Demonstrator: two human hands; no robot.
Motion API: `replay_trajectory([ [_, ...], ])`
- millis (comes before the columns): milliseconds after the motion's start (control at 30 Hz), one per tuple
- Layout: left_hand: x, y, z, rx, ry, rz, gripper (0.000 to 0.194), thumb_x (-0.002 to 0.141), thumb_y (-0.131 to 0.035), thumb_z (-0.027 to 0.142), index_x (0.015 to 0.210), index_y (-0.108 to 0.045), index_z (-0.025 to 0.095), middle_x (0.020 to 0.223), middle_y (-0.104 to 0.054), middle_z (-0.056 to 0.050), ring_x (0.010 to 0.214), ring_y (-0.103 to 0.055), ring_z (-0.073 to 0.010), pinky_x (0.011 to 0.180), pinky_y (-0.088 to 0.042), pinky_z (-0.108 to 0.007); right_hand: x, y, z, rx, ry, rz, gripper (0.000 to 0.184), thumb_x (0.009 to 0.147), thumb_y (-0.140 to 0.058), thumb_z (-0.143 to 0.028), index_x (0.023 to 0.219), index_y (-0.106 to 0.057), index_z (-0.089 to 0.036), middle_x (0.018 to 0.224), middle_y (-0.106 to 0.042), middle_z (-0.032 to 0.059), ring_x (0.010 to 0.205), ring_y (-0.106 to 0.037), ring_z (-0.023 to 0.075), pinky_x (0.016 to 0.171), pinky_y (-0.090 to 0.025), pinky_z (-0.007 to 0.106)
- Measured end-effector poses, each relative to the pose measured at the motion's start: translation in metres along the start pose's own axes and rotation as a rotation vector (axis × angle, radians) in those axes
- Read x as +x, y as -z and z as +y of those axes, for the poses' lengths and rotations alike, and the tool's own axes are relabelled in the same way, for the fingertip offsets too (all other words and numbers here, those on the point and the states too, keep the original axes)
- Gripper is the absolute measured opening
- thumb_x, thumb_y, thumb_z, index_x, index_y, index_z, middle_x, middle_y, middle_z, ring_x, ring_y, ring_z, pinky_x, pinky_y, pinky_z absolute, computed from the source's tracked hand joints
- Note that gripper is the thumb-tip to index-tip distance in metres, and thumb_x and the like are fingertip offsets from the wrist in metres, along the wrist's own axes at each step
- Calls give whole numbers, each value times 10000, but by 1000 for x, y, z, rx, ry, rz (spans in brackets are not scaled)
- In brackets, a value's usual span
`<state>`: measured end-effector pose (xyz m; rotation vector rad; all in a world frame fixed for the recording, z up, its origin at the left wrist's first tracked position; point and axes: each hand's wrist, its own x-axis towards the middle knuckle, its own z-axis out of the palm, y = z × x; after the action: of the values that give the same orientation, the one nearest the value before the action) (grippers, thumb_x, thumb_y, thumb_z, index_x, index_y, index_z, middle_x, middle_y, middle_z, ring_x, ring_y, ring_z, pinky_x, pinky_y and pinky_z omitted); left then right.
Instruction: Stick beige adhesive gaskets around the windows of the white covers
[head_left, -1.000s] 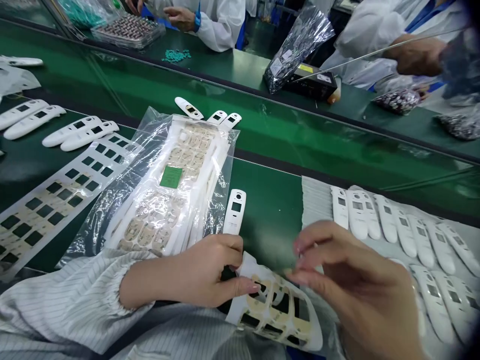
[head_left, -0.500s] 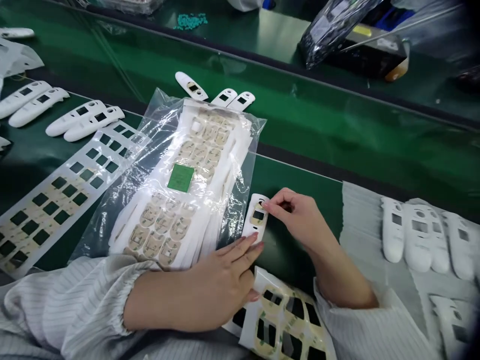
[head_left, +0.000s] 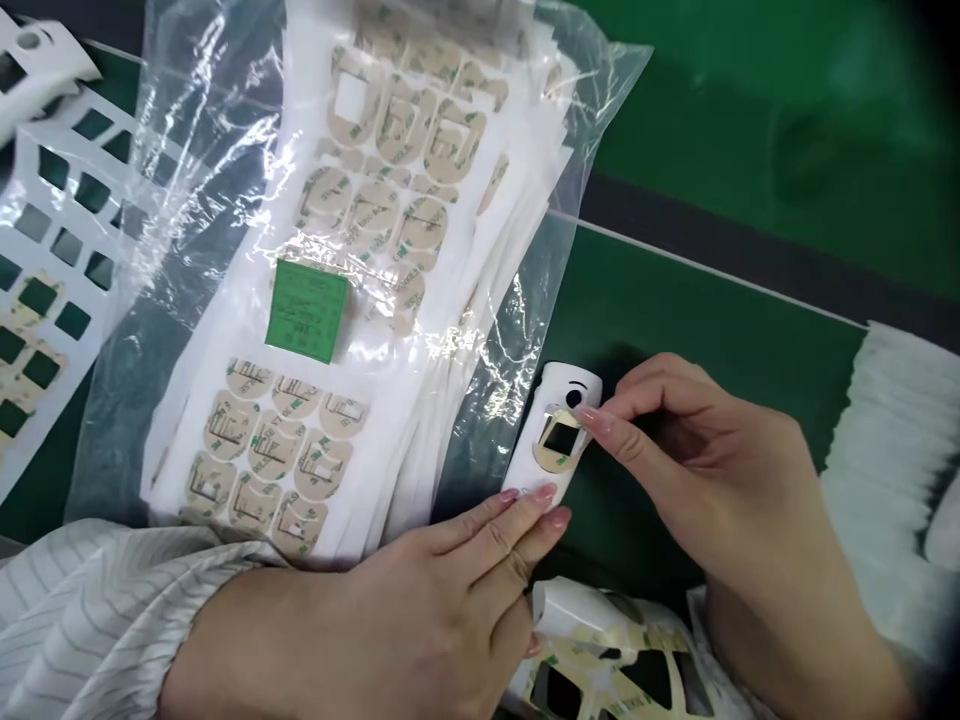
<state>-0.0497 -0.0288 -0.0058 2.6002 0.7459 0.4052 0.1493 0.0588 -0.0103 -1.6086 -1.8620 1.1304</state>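
Observation:
A white plastic casing [head_left: 568,385] with a dark round hole and a square window lies slanted in front of me. Around the window sits a beige adhesive sticker [head_left: 553,458] with green print. The fingers of my left hand [head_left: 442,600] lie across the casing's lower end and hold it; they hide that end. With thumb and forefinger, my right hand [head_left: 690,450] pinches at the sticker's upper right edge, beside the round hole. Below my left fingers is a curled sheet of adhesive stickers [head_left: 577,640] with dark windows, partly hidden by the hand.
A clear plastic bag [head_left: 600,110] with stacked sticker sheets [head_left: 375,340] lies left of the casing, a green square label [head_left: 307,310] on top. Further left are a cut-out sheet [head_left: 45,220] and a white casing [head_left: 52,60]. White foam wrap [head_left: 892,450] is at right.
My view has moved closer to the casing and the bag. Both hands stay at the casing, the right fingers still at the sticker's edge. The sheet below looks more curled up.

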Motion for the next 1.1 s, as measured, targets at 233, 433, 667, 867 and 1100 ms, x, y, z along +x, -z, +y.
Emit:
replay_trajectory([
  [233,-1,0,2,2,23,-21,239,941,-531,219,986,-664,25,1329,-560,-266,1333,-446,-402,1138,-369,-454,-3,-2,-1,-14,-3,49,163,818,-702,-335,695,-629,-256,770,-609,-40,718,-576,134,615,-400,315],
  [433,-2,-3,3,-11,24,-19,264,950,-534,244,1000,-665,21,1353,-547,-254,1361,-412,-398,1173,-326,-452,-2,-4,-2,-36,12,50,199,813,-710,-334,662,-619,-241,749,-597,-32,682,-559,131,617,-398,323],
  [667,-2,-3,4,-19,43,-11,260,959,-530,247,982,-670,29,1329,-580,-237,1350,-435,-388,1167,-344,-451,-3,-2,-2,-52,28,54,197,807,-719,-320,662,-618,-234,736,-585,-30,682,-556,133,640,-406,336],
  [867,-1,-2,5,-17,56,-21,258,966,-520,246,992,-668,36,1330,-587,-224,1360,-431,-369,1173,-337,-444,-3,-4,-2,-57,38,54,198,810,-721,-307,659,-618,-231,740,-583,-27,697,-551,134,638,-397,334],
  [1100,-1,-2,2,-6,24,-26,247,959,-526,246,972,-670,45,1325,-587,-233,1346,-444,-382,1160,-353,-451,-3,-4,-1,-58,43,56,189,809,-724,-309,669,-613,-246,733,-575,-21,692,-555,151,642,-400,347],
])
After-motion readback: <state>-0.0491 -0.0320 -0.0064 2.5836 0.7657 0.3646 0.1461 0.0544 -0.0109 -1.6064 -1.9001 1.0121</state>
